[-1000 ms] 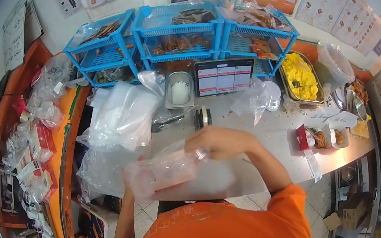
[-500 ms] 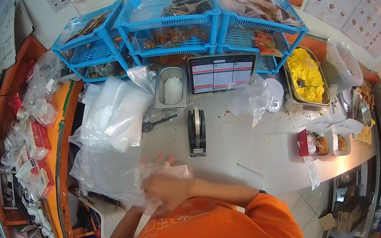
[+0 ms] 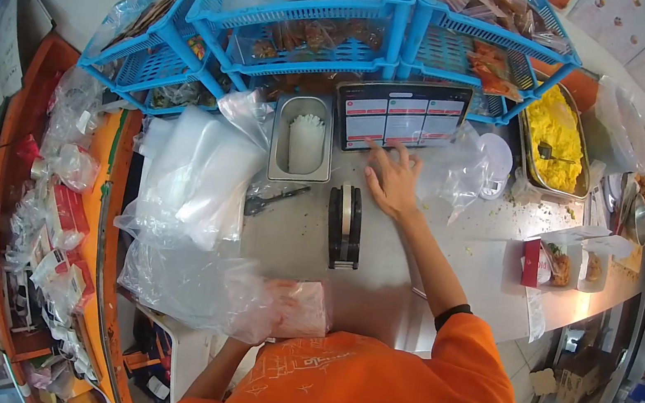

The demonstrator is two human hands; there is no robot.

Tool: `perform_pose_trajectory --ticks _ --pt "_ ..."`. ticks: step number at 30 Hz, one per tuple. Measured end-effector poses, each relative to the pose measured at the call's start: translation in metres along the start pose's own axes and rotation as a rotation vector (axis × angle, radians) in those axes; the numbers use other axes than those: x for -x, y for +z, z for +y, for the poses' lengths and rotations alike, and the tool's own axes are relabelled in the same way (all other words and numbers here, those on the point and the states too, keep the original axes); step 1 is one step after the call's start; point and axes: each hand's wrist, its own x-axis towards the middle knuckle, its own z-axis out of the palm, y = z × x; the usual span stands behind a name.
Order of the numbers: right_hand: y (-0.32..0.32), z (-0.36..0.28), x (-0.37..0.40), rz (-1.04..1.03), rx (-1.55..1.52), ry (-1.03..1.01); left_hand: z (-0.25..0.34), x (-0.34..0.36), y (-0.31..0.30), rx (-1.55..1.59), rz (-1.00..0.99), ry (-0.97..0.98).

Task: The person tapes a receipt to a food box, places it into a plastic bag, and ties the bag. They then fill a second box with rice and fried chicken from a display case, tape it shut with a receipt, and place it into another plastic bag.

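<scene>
Left hand [image 3: 278,317] is curled around a pinkish packet [image 3: 308,308] inside a clear bag, held low at the counter edge, right up against the orange shirt. Half a second ago both hands were fumbling on it. Now the right hand [image 3: 392,183] has let go and stretched way out, open, fingers spread, empty, fingertips at the bottom edge of the tablet [image 3: 399,115]. My read: the packet's on hold, one-handed, while the screen gets attention. Between the two hands sits a tape dispenser [image 3: 345,226], and the right forearm passes just beside it. Left of the packet there's a heap of clear bags [image 3: 200,183]. Past the dispenser is a steel tub [image 3: 303,139], and a crumpled bag [image 3: 461,168] lies right beside the reaching hand.
</scene>
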Motion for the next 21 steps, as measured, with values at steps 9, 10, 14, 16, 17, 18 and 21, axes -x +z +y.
perform_pose_trajectory --ticks 9,10,14,16,17,18,21 --pt "0.065 -0.062 -0.104 -0.424 -0.005 -0.621 0.023 0.008 0.005 -0.092 -0.001 -0.272" --pt "0.071 -0.069 -0.117 -0.599 0.17 -0.584 0.031 0.004 0.004 -0.447 0.004 -0.205" --pt "0.08 -0.074 -0.131 -0.462 0.156 -0.705 0.029 0.012 0.002 -1.017 0.141 -0.094" --pt "0.068 -0.078 -0.134 -0.435 0.158 -0.615 0.01 0.025 0.001 -0.886 0.261 -0.132" --pt "0.065 -0.075 -0.132 -0.389 0.16 -0.634 -0.004 0.031 0.003 -0.591 0.345 -0.146" --pt "0.055 -0.074 -0.129 -0.391 0.158 -0.643 -0.01 0.037 0.006 -0.293 0.425 -0.158" --pt "0.016 -0.077 -0.119 -0.202 -0.029 -0.607 0.048 0.014 -0.01 -0.393 0.338 -0.475"
